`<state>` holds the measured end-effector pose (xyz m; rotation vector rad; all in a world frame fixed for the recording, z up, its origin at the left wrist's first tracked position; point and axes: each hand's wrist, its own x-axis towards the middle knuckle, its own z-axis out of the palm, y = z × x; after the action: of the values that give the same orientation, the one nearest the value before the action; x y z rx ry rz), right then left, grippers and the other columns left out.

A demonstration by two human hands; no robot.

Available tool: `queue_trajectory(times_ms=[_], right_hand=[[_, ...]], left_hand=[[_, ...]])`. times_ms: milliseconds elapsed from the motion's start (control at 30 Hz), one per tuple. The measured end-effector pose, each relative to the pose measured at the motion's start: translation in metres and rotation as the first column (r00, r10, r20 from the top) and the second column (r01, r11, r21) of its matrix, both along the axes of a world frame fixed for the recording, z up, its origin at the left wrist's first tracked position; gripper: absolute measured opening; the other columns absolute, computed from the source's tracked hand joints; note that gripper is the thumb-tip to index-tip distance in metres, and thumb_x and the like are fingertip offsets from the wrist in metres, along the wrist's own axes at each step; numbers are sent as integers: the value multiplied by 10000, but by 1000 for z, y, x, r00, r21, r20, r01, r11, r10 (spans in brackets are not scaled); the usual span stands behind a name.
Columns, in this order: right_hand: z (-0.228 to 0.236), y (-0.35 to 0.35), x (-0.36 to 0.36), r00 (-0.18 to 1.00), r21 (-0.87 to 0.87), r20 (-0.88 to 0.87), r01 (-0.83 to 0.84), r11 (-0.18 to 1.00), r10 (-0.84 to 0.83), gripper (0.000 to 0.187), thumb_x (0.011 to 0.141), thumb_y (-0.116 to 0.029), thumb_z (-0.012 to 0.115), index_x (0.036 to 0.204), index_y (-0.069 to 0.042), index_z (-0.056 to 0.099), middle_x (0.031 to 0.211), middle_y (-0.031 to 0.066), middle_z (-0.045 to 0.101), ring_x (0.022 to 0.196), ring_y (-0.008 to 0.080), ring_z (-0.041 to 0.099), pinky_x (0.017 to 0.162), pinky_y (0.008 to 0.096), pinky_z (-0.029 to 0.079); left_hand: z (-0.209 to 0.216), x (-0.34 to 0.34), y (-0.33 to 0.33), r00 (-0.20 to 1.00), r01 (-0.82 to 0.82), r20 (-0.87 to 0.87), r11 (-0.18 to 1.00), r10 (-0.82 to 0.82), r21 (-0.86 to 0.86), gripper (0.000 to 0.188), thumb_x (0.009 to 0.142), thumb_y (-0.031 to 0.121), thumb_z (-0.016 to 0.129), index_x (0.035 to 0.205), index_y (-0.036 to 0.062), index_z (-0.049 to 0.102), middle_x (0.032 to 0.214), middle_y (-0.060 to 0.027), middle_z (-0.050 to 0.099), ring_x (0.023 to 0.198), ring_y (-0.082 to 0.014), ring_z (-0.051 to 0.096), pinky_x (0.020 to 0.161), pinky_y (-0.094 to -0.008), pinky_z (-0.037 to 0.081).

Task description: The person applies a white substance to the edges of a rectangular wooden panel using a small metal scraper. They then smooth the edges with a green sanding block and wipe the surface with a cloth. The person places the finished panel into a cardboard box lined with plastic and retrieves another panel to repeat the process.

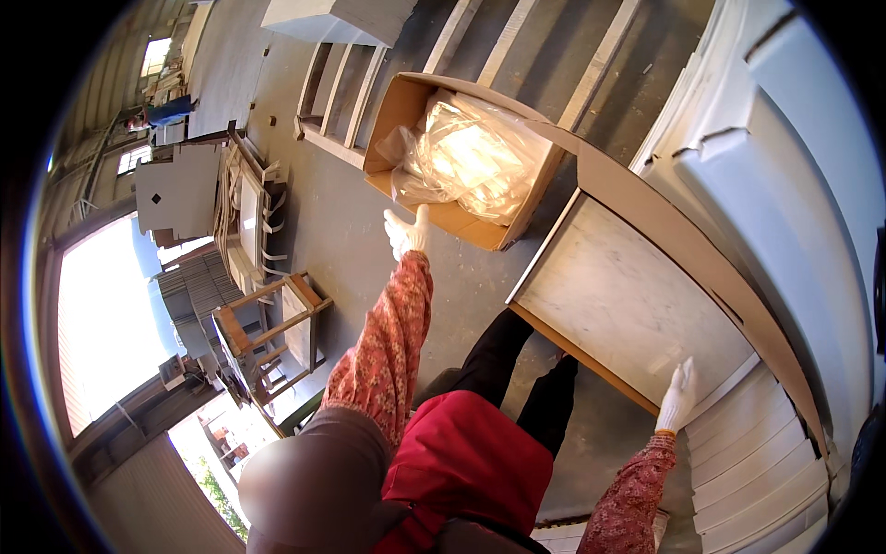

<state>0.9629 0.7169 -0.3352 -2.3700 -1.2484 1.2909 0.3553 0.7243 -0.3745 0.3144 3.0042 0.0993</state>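
Note:
My left hand (404,233), in a white glove, reaches out with its fingers apart and holds nothing. It is just beside the near left corner of an open cardboard box (512,242). Inside the box are pale pieces in clear plastic bags (471,157), brightly lit. My right hand (680,399), gloved in white too, has its fingers stretched out at the near right part of a marble-patterned tabletop (623,286). Whether it touches the surface I cannot tell; nothing shows in it.
Wooden slats (600,65) lie beyond the box. Stacked white panels (752,452) and large flattened cartons (775,194) line the right side. On the left stand a wooden frame stool (300,323) and a workbench (249,217). A person in blue (169,111) is far off.

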Motion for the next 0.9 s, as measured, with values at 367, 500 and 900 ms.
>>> queue_trajectory(times_ms=[367, 500, 900], right_hand=[[31, 32, -220, 837, -265, -529, -3, 964, -142, 375, 1019, -278, 544, 1314, -60, 617, 1073, 72, 678, 897, 118, 617, 783, 258, 478], [41, 52, -291, 794, -217, -606, -116, 969, -41, 384, 1007, -258, 546, 1287, -4, 617, 1088, 136, 710, 920, 161, 655, 839, 301, 516], [44, 115, -411, 726, -184, -688, -185, 965, 7, 388, 1017, -299, 550, 1273, -18, 629, 1013, 68, 683, 838, 108, 598, 773, 262, 498]], left_hand=[[-19, -122, 43, 965, -22, 235, 932, 114, -362, 426, 905, 416, 597, 1231, 147, 642, 1129, -143, 710, 1109, -356, 661, 948, -483, 507], [0, -96, 55, 978, 172, 131, 984, -164, -48, 324, 964, 389, 517, 1062, 171, 736, 1000, -144, 731, 945, -348, 700, 827, -435, 544], [14, -114, 52, 807, 441, -222, 808, -547, -390, 618, 792, 526, 726, 1244, 124, 600, 1253, -83, 551, 1055, -252, 582, 880, -402, 459]])
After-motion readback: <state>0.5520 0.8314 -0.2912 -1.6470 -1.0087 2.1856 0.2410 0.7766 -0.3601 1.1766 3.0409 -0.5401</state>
